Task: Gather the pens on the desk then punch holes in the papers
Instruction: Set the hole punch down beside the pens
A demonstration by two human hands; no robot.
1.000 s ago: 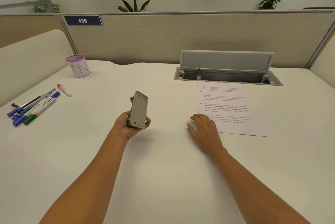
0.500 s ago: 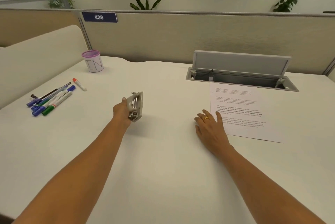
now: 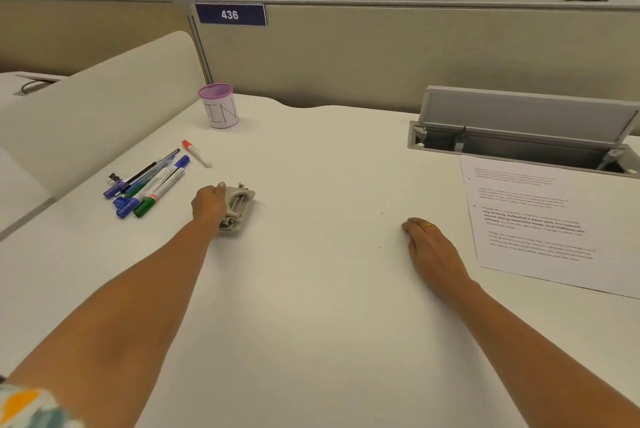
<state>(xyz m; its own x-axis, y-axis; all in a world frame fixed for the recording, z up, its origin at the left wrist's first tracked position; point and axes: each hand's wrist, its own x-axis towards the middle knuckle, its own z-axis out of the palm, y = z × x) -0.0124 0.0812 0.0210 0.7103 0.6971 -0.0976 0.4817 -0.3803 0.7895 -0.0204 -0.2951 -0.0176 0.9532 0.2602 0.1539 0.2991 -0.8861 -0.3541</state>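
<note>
Change: since a second ago, hole punch (image 3: 237, 207) brought down from upright in the raised left hand to flat on the desk, further left and nearer the pens; right hand slid off the paper's edge.
Left sleeve: patterned orange and blue-grey cuff (image 3: 24, 407) at bottom left corner.
Desk: plain white top (image 3: 311, 323), both bare forearms stretched across it.
Right hand (image 3: 433, 251): palm down, flat on the desk, fingers loosely together, gold ring on one finger, holding nothing; just left of the paper, not touching it.
Paper (image 3: 540, 219): one printed sheet, lying flat at right.
Left hand (image 3: 209, 202): closed around the left side of the grey hole punch, which rests on the desk.
Pens (image 3: 149, 185): loose bundle of blue, green and black ones just left of the punch; one red-capped marker (image 3: 196, 153) a little apart behind them.
Cup (image 3: 220, 105): white, purple mesh rim, upright, well behind the pens.
Cable hatch (image 3: 519, 136): grey lid raised, behind the paper.
Partition: beige, blue plate (image 3: 230, 14) reading 436.
</note>
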